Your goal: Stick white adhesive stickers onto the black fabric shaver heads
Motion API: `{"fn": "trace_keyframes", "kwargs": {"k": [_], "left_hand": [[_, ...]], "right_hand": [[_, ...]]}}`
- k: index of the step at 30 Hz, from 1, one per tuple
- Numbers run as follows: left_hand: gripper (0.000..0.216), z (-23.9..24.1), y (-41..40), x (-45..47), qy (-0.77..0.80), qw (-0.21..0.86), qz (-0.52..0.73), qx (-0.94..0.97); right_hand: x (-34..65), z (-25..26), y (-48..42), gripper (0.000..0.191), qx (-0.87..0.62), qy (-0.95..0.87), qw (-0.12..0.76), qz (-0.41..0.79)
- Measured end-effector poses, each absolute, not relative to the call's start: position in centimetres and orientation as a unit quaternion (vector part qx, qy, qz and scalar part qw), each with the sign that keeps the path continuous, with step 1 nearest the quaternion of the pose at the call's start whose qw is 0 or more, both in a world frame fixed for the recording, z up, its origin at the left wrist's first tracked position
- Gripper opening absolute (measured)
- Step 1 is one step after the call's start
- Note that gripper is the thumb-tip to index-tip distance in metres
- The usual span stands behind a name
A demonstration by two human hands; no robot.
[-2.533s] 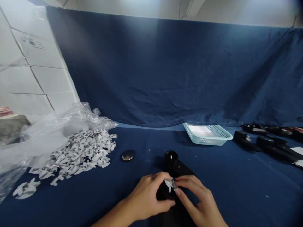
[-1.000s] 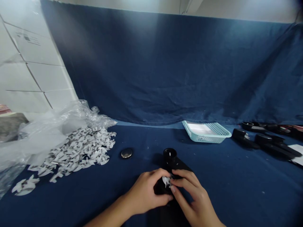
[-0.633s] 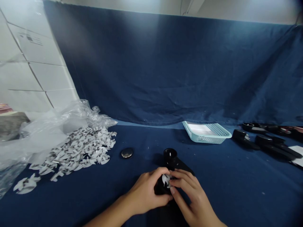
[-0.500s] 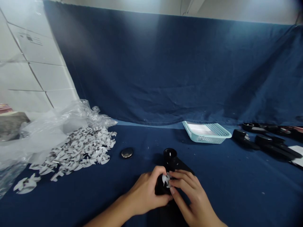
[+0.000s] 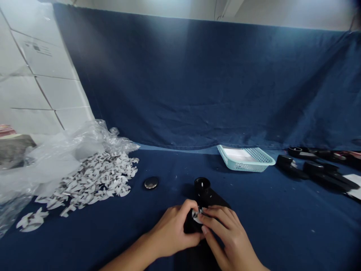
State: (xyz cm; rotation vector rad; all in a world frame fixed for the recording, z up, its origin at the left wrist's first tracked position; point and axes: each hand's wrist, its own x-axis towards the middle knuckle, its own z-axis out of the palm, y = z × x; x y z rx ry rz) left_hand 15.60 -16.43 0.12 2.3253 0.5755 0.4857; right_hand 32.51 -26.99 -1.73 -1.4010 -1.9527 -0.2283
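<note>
As I am watching, left hand: it is gripping the black cup, low centre of the frame, thumb and forefinger curving around it.
Right hand: its fingertips are touching the grey piece, but they are hiding so much that I cannot tell whether they are pinching or merely resting.
Grey piece: it is sitting at the mouth of the black cup, between both hands. It could be seating crooked, I judge, if the fingertips are bearing on one edge only.
Black cup: it could be twisting if the left grip were slackening under that pressure.
Second black unit: it is lying just beyond the fingers, where a slipping knuckle could be nudging it.
Round disc: it is lying on the blue cloth, left of centre.
Heap of grey pieces: it is spreading across the left, clear plastic bunching behind.
Teal basket: it is standing right of centre; dark units are lining the right edge.
Blue curtain: it is hanging across the upper frame, a white stack rising upper left.
</note>
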Motion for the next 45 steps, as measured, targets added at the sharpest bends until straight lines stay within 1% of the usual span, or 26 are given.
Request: {"fn": "trace_keyframes", "kwargs": {"k": [11,16,19,25,36,38,42,45], "left_hand": [[0.036,0.3,-16.4,15.5,0.231,0.335,0.178,0.896],[0.038,0.4,-16.3,15.6,0.230,0.332,0.185,0.896],[0.037,0.5,-16.3,15.6,0.229,0.337,0.187,0.894],[0.040,0.4,-16.2,15.6,0.221,0.331,0.182,0.899],[0.036,-0.3,-16.0,15.6,0.183,0.326,0.198,0.906],[0.038,-0.3,-16.0,15.5,0.189,0.320,0.193,0.908],[0.050,-0.2,-16.1,15.5,0.197,0.320,0.182,0.909],[0.051,-0.2,-16.2,15.5,0.190,0.328,0.179,0.908]], "right_hand": [[32.3,-1.3,-27.0,0.035,-0.526,-0.768,0.351,-0.102],[32.1,-1.2,-27.0,0.040,-0.532,-0.768,0.342,-0.105],[32.0,-1.4,-27.0,0.042,-0.524,-0.765,0.357,-0.110],[31.9,-2.2,-27.0,0.036,-0.505,-0.757,0.397,-0.117],[31.8,-2.4,-27.0,0.036,-0.499,-0.761,0.394,-0.129],[32.0,-2.3,-27.0,0.036,-0.496,-0.760,0.398,-0.130],[32.0,-2.4,-27.2,0.036,-0.484,-0.763,0.404,-0.142],[31.7,-2.5,-27.1,0.039,-0.472,-0.770,0.397,-0.165]]}}
